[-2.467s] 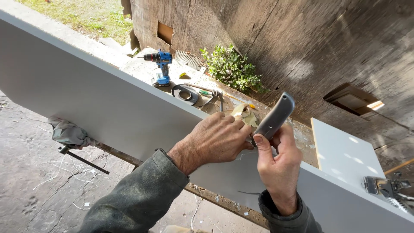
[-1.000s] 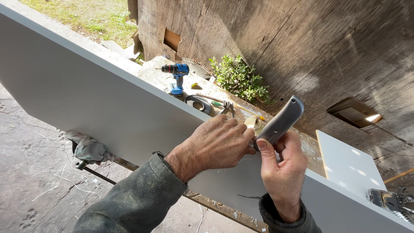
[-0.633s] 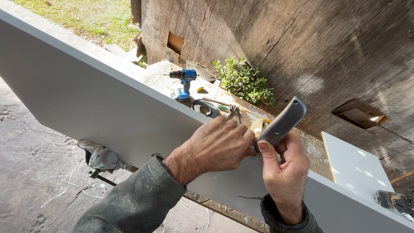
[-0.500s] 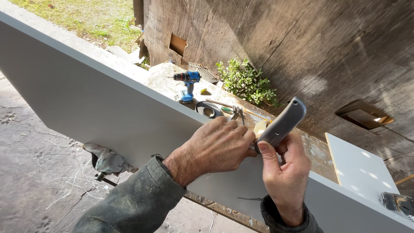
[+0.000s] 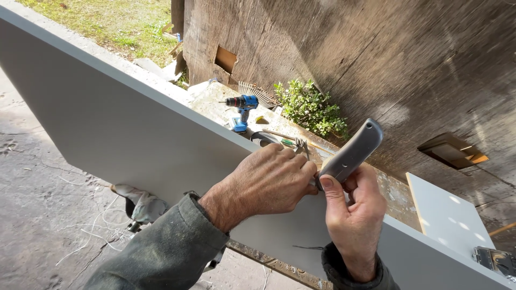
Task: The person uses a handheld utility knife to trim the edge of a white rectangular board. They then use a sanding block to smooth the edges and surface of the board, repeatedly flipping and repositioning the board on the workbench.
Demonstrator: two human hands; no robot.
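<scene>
A long grey board (image 5: 123, 134) is stood on edge across the view, in front of a brown plywood wall (image 5: 376, 59). Its top edge is pressed by the left hand (image 5: 269, 180), fingers curled together and laid flat on the board. A grey utility knife (image 5: 352, 150) is clamped in the right hand (image 5: 352, 215), its tip set at the board's edge just beside the left fingertips. Since the earlier frames the hands have stayed put. A blue drill (image 5: 241, 110) is seen behind on the bench.

Both bare hands emerge from worn grey-green sleeves (image 5: 161, 252).
</scene>
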